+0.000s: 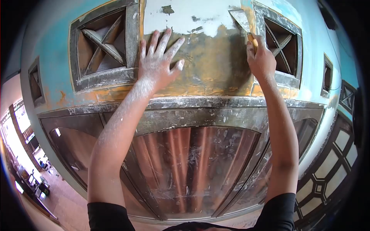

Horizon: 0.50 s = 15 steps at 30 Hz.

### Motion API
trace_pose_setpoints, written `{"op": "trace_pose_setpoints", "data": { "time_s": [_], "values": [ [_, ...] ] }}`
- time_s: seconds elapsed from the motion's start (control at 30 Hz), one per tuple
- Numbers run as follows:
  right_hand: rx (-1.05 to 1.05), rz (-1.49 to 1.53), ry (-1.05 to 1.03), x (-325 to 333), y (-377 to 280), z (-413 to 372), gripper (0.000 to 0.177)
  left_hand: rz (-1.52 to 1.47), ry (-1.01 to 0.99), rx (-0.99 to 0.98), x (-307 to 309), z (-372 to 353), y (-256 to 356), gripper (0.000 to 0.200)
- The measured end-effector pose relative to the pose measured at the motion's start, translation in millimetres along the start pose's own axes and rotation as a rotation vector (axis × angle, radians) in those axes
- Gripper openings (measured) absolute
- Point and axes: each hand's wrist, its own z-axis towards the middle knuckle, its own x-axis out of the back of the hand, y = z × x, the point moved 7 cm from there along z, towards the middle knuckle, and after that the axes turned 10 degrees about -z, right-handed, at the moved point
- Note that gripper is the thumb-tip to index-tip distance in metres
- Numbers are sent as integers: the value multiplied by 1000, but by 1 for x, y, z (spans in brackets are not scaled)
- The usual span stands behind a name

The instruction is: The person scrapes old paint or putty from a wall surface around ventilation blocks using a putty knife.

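Note:
My left hand (159, 61) lies spread against the wall, its fingers and forearm dusted with white powder. It rests at the left side of a bare brown-ochre patch (216, 61), where the paint is gone. A scraper (241, 21) with a wide metal blade and a wooden handle is gripped in my right hand (262, 57). The blade points up and to the left, over the edge of the white area (192, 15) above the patch. My right fingers wrap the handle beside the right vent frame.
Vent frames with crossed slats, one on the left (103, 46) and one on the right (283, 46), flank the patch. Below runs a dusty ledge (200, 102) over a glass window (196, 169) with reddish curtains behind it. A tiled floor (67, 194) shows at the lower left.

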Motion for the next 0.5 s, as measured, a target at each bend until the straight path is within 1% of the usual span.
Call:
{"op": "trace_pose_setpoints", "data": {
  "time_s": [0.13, 0.2, 0.27, 0.3, 0.33, 0.43, 0.5],
  "values": [
    [7, -20, 32, 10, -11, 32, 37, 31, 93, -41, 2, 49, -20, 67],
    [-4, -32, 16, 8, -14, 32, 37, 39, 114, -27, 0, 53, -20, 66],
    [1, 4, 9, 2, -15, 16, 36, 41, 126, -18, -3, 52, -20, 64],
    [-17, 22, -56, 0, -17, 5, 36, 40, 129, -15, -2, 51, -21, 63],
    [28, 93, 12, -3, -14, -2, 36, 40, 138, -10, -1, 52, -22, 62],
    [-5, 105, 8, -5, -13, 16, 35, 52, 117, -13, 1, 53, -22, 62],
    [-72, 133, 71, -2, -17, 34, 34, 59, 105, -17, 0, 54, -21, 62]
  ]
}}
